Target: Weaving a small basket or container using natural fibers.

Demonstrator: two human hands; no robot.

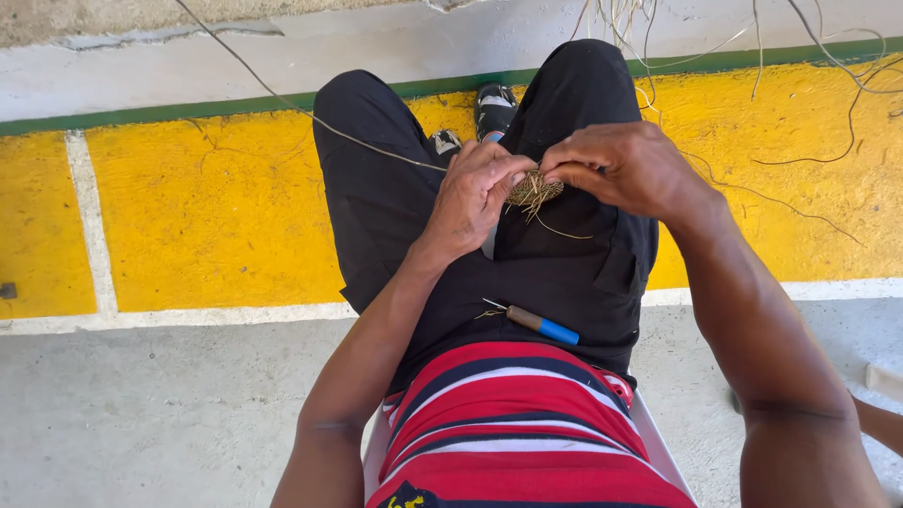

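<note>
A small round woven piece of tan fibre (533,189) hangs above my lap, with loose strands trailing off it. My left hand (473,196) pinches its left edge and my right hand (623,166) pinches its right edge, fingers closed on it. A long thin fibre strand (282,97) runs from my left hand up to the far left. On my black trousers (376,198) lies a small tool with a blue and wooden handle (542,325), just below both hands.
I sit on a white chair (658,442). The floor ahead is painted yellow (216,207) with white lines and a green stripe (169,111). Loose fibre strands (828,113) lie at the far right. A person's arm (879,419) shows at the right edge.
</note>
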